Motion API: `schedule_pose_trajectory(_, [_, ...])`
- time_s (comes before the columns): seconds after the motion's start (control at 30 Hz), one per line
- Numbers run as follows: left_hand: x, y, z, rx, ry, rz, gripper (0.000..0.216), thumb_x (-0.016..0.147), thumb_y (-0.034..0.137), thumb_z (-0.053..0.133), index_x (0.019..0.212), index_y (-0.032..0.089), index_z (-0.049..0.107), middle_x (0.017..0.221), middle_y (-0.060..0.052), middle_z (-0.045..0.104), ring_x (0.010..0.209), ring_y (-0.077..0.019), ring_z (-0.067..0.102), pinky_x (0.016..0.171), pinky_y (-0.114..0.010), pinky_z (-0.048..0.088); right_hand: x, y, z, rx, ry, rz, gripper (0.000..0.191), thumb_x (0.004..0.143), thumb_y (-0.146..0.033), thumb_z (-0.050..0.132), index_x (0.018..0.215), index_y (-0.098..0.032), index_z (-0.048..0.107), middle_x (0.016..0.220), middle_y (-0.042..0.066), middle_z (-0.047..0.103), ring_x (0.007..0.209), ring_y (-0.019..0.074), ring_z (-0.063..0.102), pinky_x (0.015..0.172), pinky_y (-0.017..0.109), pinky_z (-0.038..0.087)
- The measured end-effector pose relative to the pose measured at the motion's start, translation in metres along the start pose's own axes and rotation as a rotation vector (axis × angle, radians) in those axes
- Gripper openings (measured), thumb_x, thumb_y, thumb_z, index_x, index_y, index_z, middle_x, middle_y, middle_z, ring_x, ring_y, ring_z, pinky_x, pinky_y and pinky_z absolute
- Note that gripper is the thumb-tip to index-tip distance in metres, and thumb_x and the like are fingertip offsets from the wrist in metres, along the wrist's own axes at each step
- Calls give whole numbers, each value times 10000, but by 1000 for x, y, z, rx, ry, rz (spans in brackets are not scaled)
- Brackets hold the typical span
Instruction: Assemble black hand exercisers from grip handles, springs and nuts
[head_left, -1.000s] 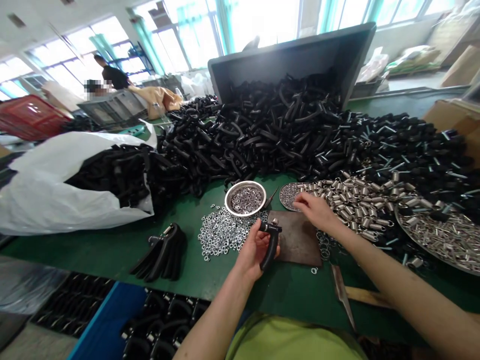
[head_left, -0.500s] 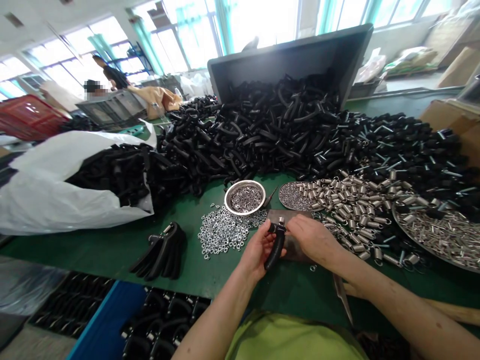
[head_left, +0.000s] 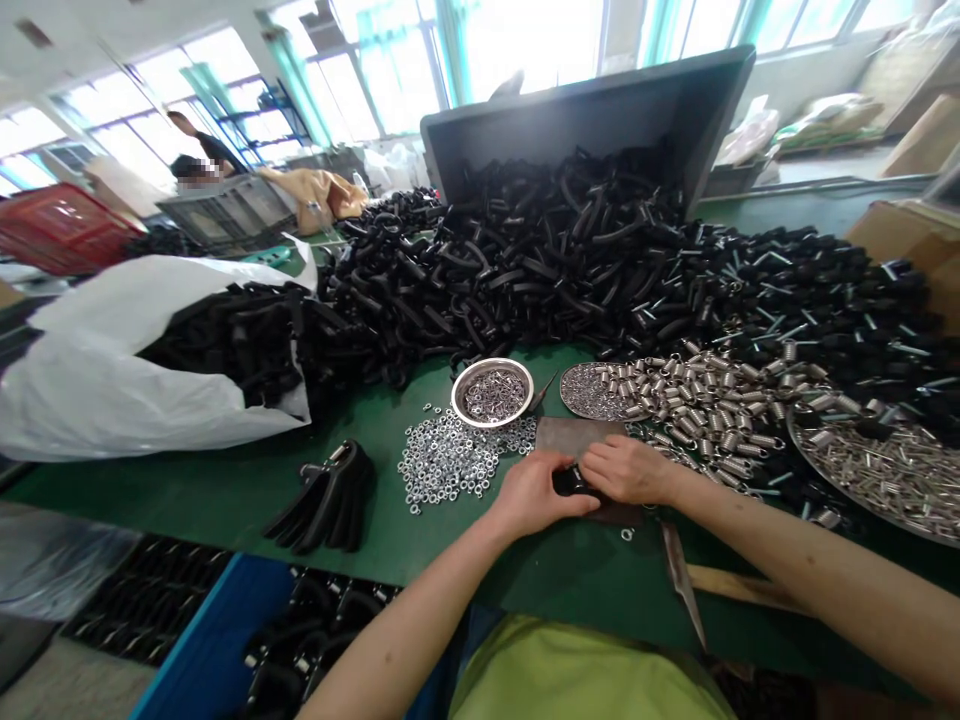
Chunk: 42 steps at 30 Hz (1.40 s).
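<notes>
My left hand (head_left: 534, 497) is closed around a black curved handle (head_left: 574, 481), low over a flat metal plate (head_left: 559, 433). Most of the handle is covered by my hands. Right against it is my right hand (head_left: 621, 470), its fingers bent and pressed together; whatever they pinch is hidden. Loose hex nuts (head_left: 442, 465) lie in a heap left of the plate. Behind the plate stands a round metal bowl (head_left: 460, 410) of small metal parts. A single nut (head_left: 627, 535) sits by the plate's front edge.
Metal springs (head_left: 709, 410) spread on the right, beside a large tray (head_left: 806, 448) of pins. Black handles (head_left: 510, 270) pile up behind, before a tipped grey bin (head_left: 589, 120). Several grouped handles (head_left: 330, 500) lie left. A pointed blade (head_left: 681, 580) lies near the front edge.
Both hands have lowered the handle onto or close to the plate. The handle, clearly seen before with its curved end toward me, is now mostly covered by my left hand.
</notes>
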<state>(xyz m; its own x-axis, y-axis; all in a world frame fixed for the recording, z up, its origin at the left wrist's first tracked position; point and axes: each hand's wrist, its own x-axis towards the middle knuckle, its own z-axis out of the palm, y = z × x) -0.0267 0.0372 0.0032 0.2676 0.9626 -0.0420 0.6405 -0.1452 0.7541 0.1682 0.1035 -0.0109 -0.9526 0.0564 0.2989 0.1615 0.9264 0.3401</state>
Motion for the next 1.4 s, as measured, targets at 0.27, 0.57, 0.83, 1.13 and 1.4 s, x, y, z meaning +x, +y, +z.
schedule_pose_trajectory(0.27, [-17, -5, 21, 410, 98, 182, 621, 640, 475, 719, 1158, 187, 537, 1008, -76, 629, 987, -269, 526, 874, -402, 423, -21, -15, -36, 49, -163, 228, 212, 895, -156, 423, 1024, -139, 590, 849, 67, 608, 755, 175, 527, 599, 298, 345])
schedule_pose_trajectory(0.57, [-18, -4, 27, 355, 177, 34, 591, 582, 493, 755, 1048, 188, 558, 1019, -69, 578, 976, -245, 517, 846, -370, 442, -152, -99, -78, 222, -324, 855, 227, 814, -410, 538, 906, -219, 620, 876, 80, 637, 757, 216, 603, 648, 329, 462])
schedule_pose_trajectory(0.83, [-16, -2, 25, 400, 172, 10, 589, 559, 565, 736, 1013, 219, 591, 1024, -53, 575, 982, -249, 519, 826, -358, 431, -103, -85, -96, 368, -158, 1062, 274, 908, -371, 394, 1055, -215, 564, 887, 53, 693, 705, 195, 658, 609, 295, 499])
schedule_pose_trajectory(1.13, [-16, -1, 27, 394, 182, -14, 591, 543, 546, 752, 1005, 213, 594, 1029, -52, 580, 990, -253, 513, 833, -365, 422, -21, -63, -76, 399, -142, 1003, 323, 919, -268, 335, 1168, -226, 537, 977, 66, 701, 710, 199, 677, 613, 313, 524])
schedule_pose_trajectory(1.4, [-15, -3, 27, 380, 183, -7, 584, 550, 530, 754, 1010, 213, 586, 1032, -61, 571, 999, -262, 504, 846, -386, 415, -23, -67, -78, 278, -10, 1028, 329, 929, -257, 295, 1120, -192, 555, 733, 53, 691, 590, 181, 650, 517, 267, 476])
